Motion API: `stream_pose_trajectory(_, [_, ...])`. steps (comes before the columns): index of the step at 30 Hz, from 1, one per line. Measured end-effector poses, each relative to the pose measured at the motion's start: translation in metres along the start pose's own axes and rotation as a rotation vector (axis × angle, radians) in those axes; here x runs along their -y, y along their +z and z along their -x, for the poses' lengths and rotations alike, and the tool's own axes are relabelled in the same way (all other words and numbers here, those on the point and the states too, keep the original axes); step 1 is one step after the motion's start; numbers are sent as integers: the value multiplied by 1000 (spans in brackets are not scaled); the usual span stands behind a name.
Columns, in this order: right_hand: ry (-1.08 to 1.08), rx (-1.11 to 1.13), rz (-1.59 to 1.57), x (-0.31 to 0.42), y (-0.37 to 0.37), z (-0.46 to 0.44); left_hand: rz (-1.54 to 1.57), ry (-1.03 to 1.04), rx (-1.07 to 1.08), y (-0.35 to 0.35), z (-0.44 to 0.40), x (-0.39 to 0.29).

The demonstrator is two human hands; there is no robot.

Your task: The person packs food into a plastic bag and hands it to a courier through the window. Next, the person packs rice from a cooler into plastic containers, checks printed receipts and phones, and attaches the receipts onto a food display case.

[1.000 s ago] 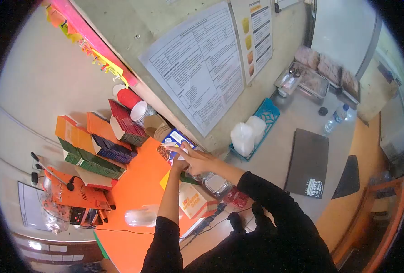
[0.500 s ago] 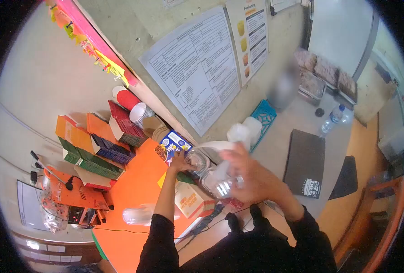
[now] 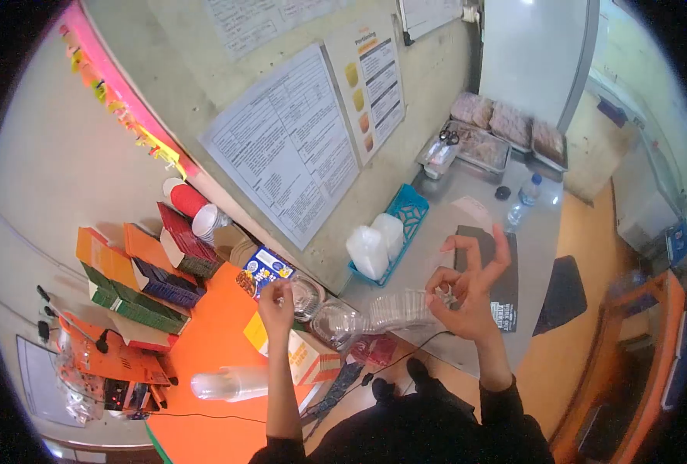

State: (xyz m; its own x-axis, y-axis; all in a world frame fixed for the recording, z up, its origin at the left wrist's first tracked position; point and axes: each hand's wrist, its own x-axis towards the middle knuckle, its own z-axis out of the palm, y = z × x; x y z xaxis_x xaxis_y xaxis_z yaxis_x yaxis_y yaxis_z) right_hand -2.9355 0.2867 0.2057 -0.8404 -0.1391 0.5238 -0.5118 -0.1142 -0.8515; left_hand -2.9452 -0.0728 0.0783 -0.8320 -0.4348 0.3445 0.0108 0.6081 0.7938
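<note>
A stack of clear plastic lids or cups [image 3: 401, 309] lies sideways across the meeting point of the two tables. At its right end is my right hand [image 3: 471, 301], thumb and forefinger pinched together and other fingers raised. Something clear seems to be in that pinch, but I cannot make it out. My left hand [image 3: 276, 305] is closed beside a clear round plastic container [image 3: 306, 298]; what its fingers hold is hidden. A wider clear round container [image 3: 336, 325] sits between this and the stack. Behind my left hand stands a blue printed box [image 3: 265, 271].
An orange table [image 3: 212, 340] carries folded cartons [image 3: 139, 286], clear cups [image 3: 231, 383] and an open-flapped box [image 3: 309, 356]. On the grey counter are a teal basket [image 3: 405, 213] with white packs, a dark laptop [image 3: 506, 271], a bottle [image 3: 523, 203] and packed trays [image 3: 482, 147].
My right hand has moved right, from above the clear containers to the stack's end. My left hand has drawn back from the blue box and closed. The view has shifted.
</note>
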Motion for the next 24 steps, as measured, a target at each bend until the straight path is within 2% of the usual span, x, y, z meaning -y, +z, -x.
stream_pose_trajectory(2, [-66,-72,22,3,7,-1,45,14,-59,-12,41,-57])
stream_pose_trajectory(4, [-177,-133,29,10,20,-2,136,-40,136,-22,91,-118])
stream_pose_trajectory(6, [-269,-145,7,16,42,4,553,-354,740,-25,109,-143])
stream_pose_trajectory(8, [-438,-60,5,18,63,16,1232,-612,944,-13,117,-140])
stream_pose_trajectory(9, [-445,-31,-18,27,66,20,1241,-603,905,-13,120,-146])
stream_pose_trajectory(10, [-485,185,149,41,67,21,1544,-577,850,-17,114,-163])
stream_pose_trajectory(11, [-512,302,228,43,70,25,1844,-530,787,-22,110,-175])
stream_pose_trajectory(12, [-543,419,301,45,73,29,1848,-510,755,-28,109,-180])
stream_pose_trajectory(15, [-461,161,-137,32,93,40,1522,-462,507,-38,115,-186])
stream_pose_trajectory(16, [-463,174,-149,34,95,38,1523,-456,489,-40,116,-185])
stream_pose_trajectory(18, [-339,155,-253,39,95,35,1191,-360,433,-43,121,-184])
stream_pose_trajectory(24, [-109,196,-396,45,98,33,1069,-397,241,-46,128,-189])
